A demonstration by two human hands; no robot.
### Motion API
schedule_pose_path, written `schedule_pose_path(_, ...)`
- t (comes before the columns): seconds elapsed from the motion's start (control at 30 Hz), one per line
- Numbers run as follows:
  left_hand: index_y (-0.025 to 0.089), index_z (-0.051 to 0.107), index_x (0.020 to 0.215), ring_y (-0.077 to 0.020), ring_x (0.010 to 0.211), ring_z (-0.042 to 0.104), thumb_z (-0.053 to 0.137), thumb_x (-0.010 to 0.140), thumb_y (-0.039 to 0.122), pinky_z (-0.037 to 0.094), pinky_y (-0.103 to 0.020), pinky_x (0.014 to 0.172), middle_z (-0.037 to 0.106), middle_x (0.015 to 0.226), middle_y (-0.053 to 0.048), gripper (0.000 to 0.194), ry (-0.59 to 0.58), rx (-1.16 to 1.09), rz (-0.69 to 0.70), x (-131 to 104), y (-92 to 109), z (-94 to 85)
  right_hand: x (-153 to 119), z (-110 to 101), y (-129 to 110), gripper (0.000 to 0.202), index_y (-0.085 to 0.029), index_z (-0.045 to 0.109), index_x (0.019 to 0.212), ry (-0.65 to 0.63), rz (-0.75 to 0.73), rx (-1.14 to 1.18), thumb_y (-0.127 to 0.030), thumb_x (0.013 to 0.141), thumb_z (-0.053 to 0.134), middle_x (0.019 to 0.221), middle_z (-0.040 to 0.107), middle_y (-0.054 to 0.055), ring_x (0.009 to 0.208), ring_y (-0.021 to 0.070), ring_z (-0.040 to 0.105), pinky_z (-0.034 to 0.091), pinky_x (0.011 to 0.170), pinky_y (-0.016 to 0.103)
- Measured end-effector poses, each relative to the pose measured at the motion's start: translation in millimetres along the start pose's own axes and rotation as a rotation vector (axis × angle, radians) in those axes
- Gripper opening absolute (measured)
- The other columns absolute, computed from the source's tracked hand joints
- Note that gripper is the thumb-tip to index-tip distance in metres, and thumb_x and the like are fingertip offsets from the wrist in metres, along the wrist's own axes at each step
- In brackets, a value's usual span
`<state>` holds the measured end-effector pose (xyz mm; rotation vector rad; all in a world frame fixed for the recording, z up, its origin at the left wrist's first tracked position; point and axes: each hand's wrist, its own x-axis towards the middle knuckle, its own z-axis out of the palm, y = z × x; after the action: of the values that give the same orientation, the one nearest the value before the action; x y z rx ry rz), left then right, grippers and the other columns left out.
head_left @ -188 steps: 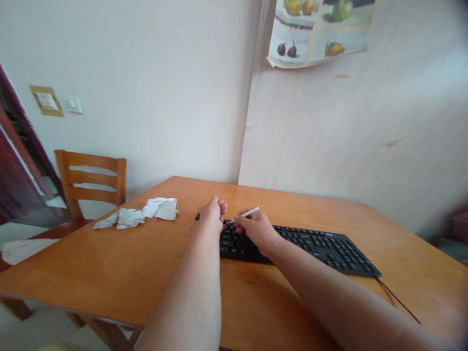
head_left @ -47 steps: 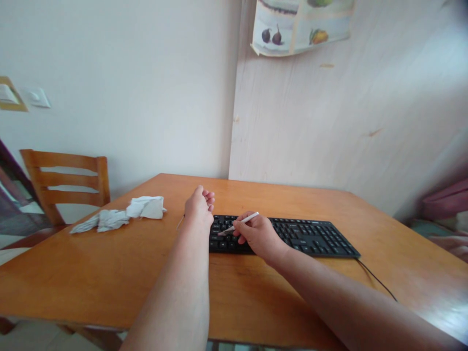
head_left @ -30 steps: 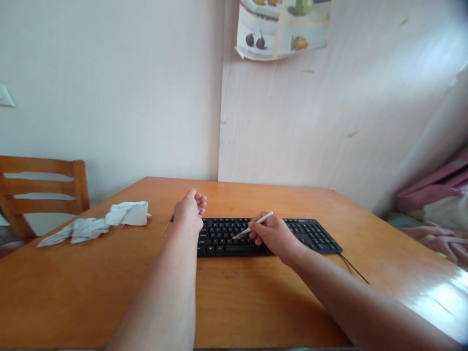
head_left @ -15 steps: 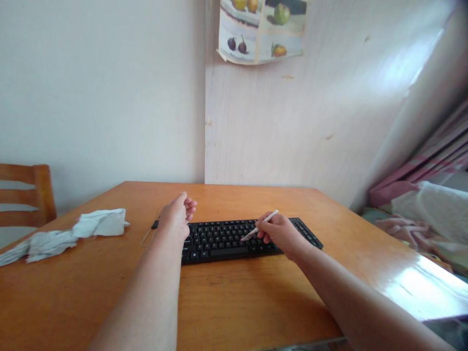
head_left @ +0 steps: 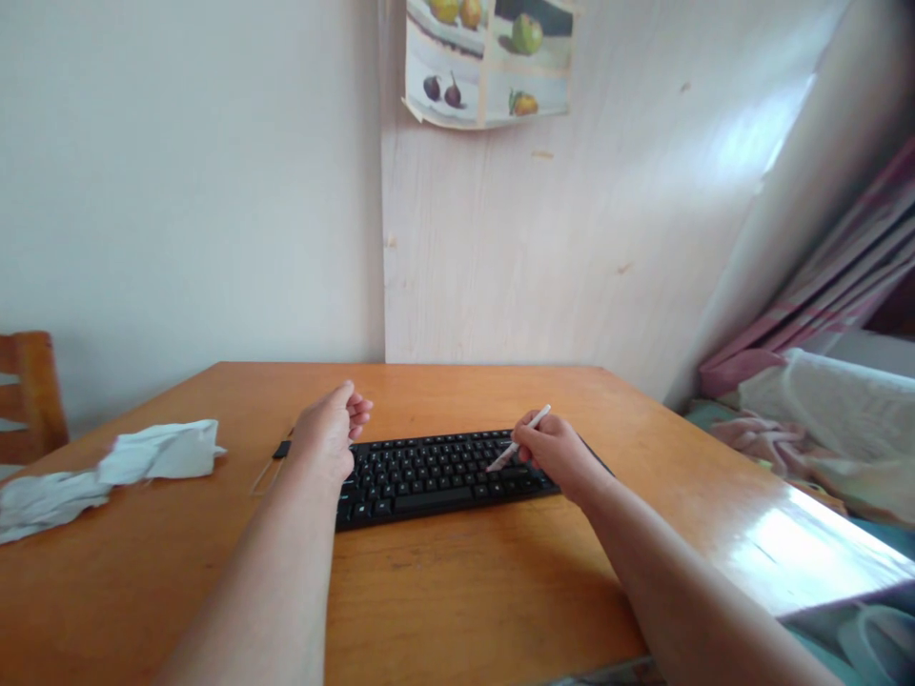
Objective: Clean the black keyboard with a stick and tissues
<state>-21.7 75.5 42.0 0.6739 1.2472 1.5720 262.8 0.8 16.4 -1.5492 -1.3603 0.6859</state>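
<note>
A black keyboard (head_left: 429,476) lies on the wooden table in front of me. My right hand (head_left: 554,453) is closed around a slim white brush (head_left: 525,440), pen-like in shape, over the right part of the keyboard. The brush slants down to the left, its greyish tip at the keys near the right end of the space bar. At the keyboard's left end is my left hand (head_left: 333,424), fingers curled in and nothing visible in them. It covers part of that end. Beside my left wrist lies a small black piece (head_left: 283,449) with a thin pale loop.
Crumpled white cloths (head_left: 161,451) lie on the left of the wooden table (head_left: 457,591). A wooden chair (head_left: 39,395) stands beyond them. Fruit pictures (head_left: 490,62) hang on the wall. Bedding and fabric (head_left: 822,410) are piled beyond the table's right edge.
My right hand has moved the brush tip a little to the right along the keys. The whole view has shifted slightly rightward. My left hand stays at the keyboard's left end.
</note>
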Motion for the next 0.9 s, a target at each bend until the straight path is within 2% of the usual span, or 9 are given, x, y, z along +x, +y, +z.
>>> schedule_pose_path(0.2, 0.018, 0.058, 0.066, -0.0102, 0.051, 0.054, 0.064, 0.075, 0.036, 0.036, -0.023, 0.053, 0.064, 0.059, 0.000, 0.022, -0.035, 0.050, 0.037, 3, -5, 1.9, 4, -11, 3, 0.019, -0.019, 0.053, 0.058, 0.053, 0.004, -0.089, -0.028, 0.075, 0.055, 0.048, 0.049, -0.004, 0.042, 0.0079, 0.038, 0.025, 0.041, 0.023)
schedule_pose_path(0.33, 0.017, 0.061, 0.068, -0.0111, 0.053, 0.057, 0.067, 0.072, 0.040, 0.038, -0.023, 0.055, 0.066, 0.061, 0.000, 0.024, -0.059, 0.090, 0.086, 2, -8, 2.7, 7, -16, 6, 0.017, -0.019, 0.053, 0.060, 0.070, -0.007, -0.117, -0.028, 0.075, 0.054, 0.050, 0.050, -0.003, 0.046, 0.0093, 0.041, 0.028, 0.043, 0.024)
schedule_pose_path(0.57, 0.017, 0.063, 0.066, -0.0126, 0.055, 0.056, 0.068, 0.071, 0.044, 0.037, -0.024, 0.055, 0.066, 0.062, -0.003, 0.028, -0.159, 0.183, 0.201, -9, -11, 4.7, 17, -26, 20, 0.017, -0.020, 0.053, 0.063, 0.142, -0.088, -0.245, -0.030, 0.077, 0.052, 0.053, 0.049, -0.003, 0.052, 0.0124, 0.046, 0.028, 0.048, 0.025)
schedule_pose_path(0.7, 0.017, 0.062, 0.064, -0.0137, 0.058, 0.056, 0.066, 0.074, 0.046, 0.042, -0.026, 0.059, 0.065, 0.062, -0.003, 0.031, -0.241, 0.255, 0.281, -16, -14, 7.1, 16, -31, 15, 0.017, -0.020, 0.054, 0.063, 0.224, -0.092, -0.357, -0.030, 0.077, 0.054, 0.053, 0.051, -0.001, 0.056, 0.0141, 0.048, 0.029, 0.051, 0.026)
schedule_pose_path(0.8, 0.018, 0.061, 0.066, -0.0146, 0.063, 0.057, 0.065, 0.077, 0.046, 0.043, -0.027, 0.064, 0.065, 0.064, -0.002, 0.031, -0.297, 0.329, 0.338, -19, -18, 9.4, 8, -25, 4, 0.016, -0.021, 0.053, 0.063, 0.269, -0.126, -0.188, -0.029, 0.076, 0.056, 0.053, 0.052, -0.002, 0.054, 0.0128, 0.046, 0.029, 0.050, 0.025)
schedule_pose_path(0.9, 0.018, 0.063, 0.071, -0.0159, 0.068, 0.058, 0.064, 0.079, 0.048, 0.044, -0.029, 0.069, 0.067, 0.070, -0.004, 0.031, -0.401, 0.386, 0.347, -24, -22, 12.3, -1, -9, -6, 0.018, -0.021, 0.051, 0.067, 0.174, -0.125, 0.214, -0.033, 0.078, 0.061, 0.051, 0.048, -0.005, 0.049, 0.0100, 0.041, 0.029, 0.047, 0.023)
